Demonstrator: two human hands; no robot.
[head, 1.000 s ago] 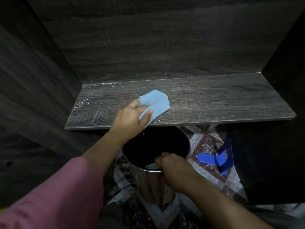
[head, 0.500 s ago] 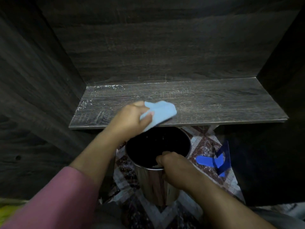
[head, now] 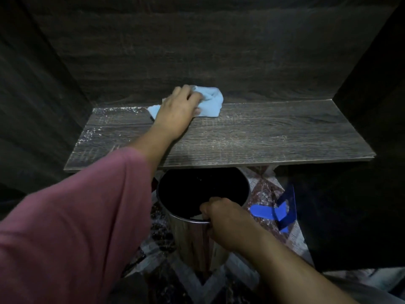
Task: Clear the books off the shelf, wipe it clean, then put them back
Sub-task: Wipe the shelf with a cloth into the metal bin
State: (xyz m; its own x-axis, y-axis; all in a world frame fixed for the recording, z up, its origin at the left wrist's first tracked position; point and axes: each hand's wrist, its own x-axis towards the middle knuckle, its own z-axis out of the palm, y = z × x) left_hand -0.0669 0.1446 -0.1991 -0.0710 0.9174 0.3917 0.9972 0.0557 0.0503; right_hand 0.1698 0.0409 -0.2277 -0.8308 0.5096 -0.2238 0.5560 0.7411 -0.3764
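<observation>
1 shelf (head: 263, 137), dark wood, white dust at its left end. 1 blue cloth (head: 211, 104), far left-centre on shelf, gripped under left hand (head: 177, 110). 1 steel bin (head: 195, 244) below the near edge; right hand (head: 228, 218) grips its near rim.

Light blue cloth (head: 210, 102), dark grey woodgrain shelf (head: 263, 137), mauve sleeve (head: 76, 216), silver bin (head: 192, 242).

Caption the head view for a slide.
Left hand holds a blue cloth on the shelf; right hand grips the bin rim.
</observation>
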